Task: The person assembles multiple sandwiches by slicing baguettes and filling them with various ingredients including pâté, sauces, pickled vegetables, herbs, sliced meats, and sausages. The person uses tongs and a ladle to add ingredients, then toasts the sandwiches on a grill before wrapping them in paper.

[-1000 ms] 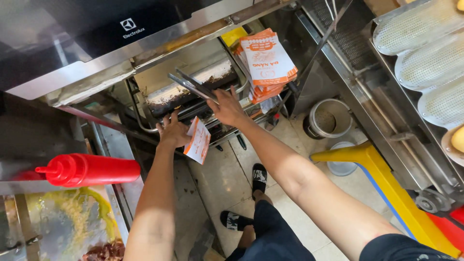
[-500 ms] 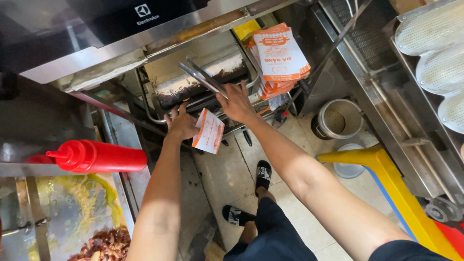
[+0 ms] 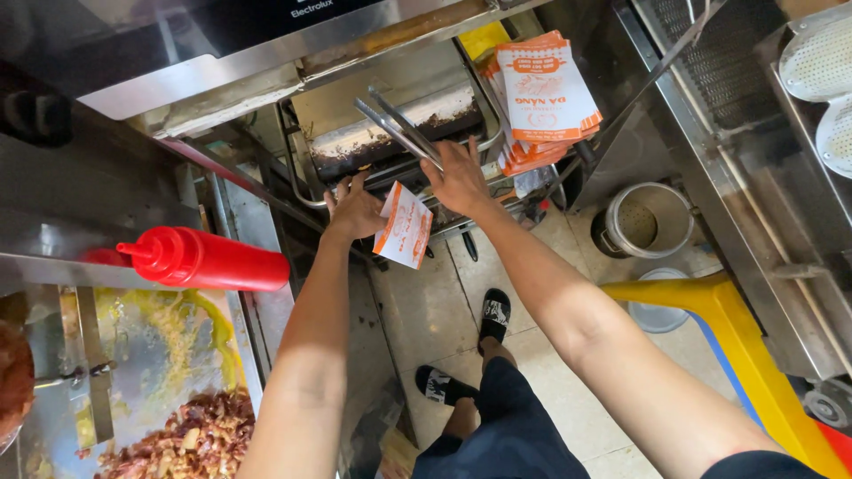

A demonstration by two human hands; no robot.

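My left hand point(image 3: 355, 209) pinches the light, floppy paper sleeve point(image 3: 404, 225) at its edge; right-hand fingers point(image 3: 454, 168) clench stiff metal tongs point(image 3: 397, 127) near the hinge.

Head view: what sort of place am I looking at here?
Most likely a small food stall or street-food kitchen. The right hand holds metal tongs at a crumb-covered toaster tray, the left hand holds a paper food sleeve, and a red squeeze bottle lies beside a steel counter.

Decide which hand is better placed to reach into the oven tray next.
Right. The right hand already holds the metal tongs pointed at the oven tray; the left hand is occupied holding a paper sleeve.
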